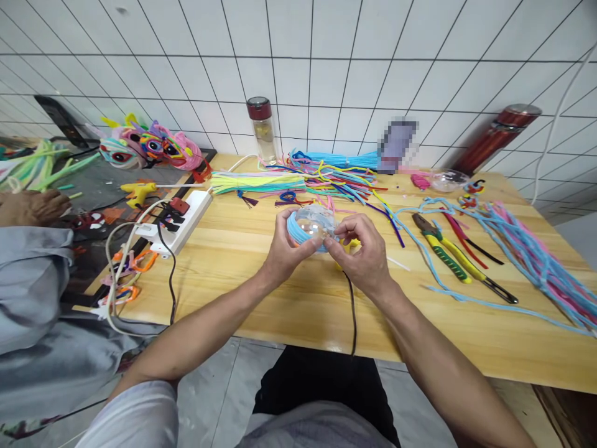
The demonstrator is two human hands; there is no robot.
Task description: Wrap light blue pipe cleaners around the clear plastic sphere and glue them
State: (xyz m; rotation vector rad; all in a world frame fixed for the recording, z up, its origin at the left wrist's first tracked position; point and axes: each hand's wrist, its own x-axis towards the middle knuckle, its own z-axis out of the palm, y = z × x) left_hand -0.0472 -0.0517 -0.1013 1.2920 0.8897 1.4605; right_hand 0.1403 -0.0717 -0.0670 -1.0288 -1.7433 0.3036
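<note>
My left hand (288, 249) and my right hand (362, 252) meet above the wooden table (261, 292). Together they hold a clear plastic half-sphere (314, 223) with a light blue pipe cleaner wound round its rim. The left hand's fingers curl round the left side of the sphere. The right hand pinches the blue pipe cleaner at the sphere's right edge. A yellow piece shows just under my right hand. A black cord (352, 311) runs from under my hands off the table's near edge.
Pliers with yellow-green handles (443, 252) and loose pipe cleaners (527, 255) lie at the right. More coloured pipe cleaners (321, 174) are piled at the back. A white power strip (184, 221), a yellow glue gun (137, 191) and another person's hand (30, 206) are at the left.
</note>
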